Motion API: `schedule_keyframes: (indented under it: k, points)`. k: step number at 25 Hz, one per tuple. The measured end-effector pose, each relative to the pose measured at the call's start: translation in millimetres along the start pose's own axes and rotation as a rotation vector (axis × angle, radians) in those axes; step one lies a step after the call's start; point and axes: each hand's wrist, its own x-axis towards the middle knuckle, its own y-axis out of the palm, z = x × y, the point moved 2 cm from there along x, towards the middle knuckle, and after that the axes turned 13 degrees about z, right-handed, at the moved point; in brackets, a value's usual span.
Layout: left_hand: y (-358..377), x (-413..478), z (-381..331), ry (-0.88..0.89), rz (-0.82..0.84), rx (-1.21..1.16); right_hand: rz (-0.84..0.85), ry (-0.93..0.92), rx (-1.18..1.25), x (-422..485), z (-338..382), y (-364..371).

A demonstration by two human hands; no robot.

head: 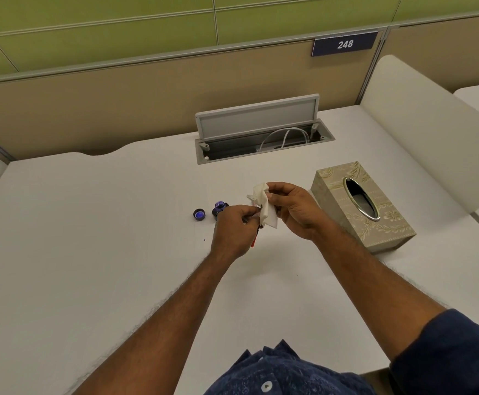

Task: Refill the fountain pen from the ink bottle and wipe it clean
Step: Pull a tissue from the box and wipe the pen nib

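Landmark: small open blue glass ink bottle (220, 208), standing on the white desk (90, 252).
Pen: we see only a thin red-and-dark sliver of the fountain pen (254, 240), just right of the bottle and nearer us.
Left hand (234, 229): fingers curled round the pen, partly covering the bottle.
Right hand (293, 209): further right of the bottle, pinching a crumpled white paper tissue (264, 203).
Axis: the pen points up into the tissue; nib hidden.
Next: we judge the wipe runs along that axis, with the right hand nearer the covered end.

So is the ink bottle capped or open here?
Open: the ink bottle has a bare mouth, and its cap lies separately beside it.
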Motion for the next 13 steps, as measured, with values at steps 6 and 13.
schedule_keyframes:
  k: [6, 13]
  points:
    - [0, -5, 6, -0.013, 0.029, 0.027, -0.029, 0.054, 0.072, 4, -7, -6]
    - [0, -9, 6, -0.041, 0.017, -0.024, -0.271, -0.079, -0.229, 6, -1, -24]
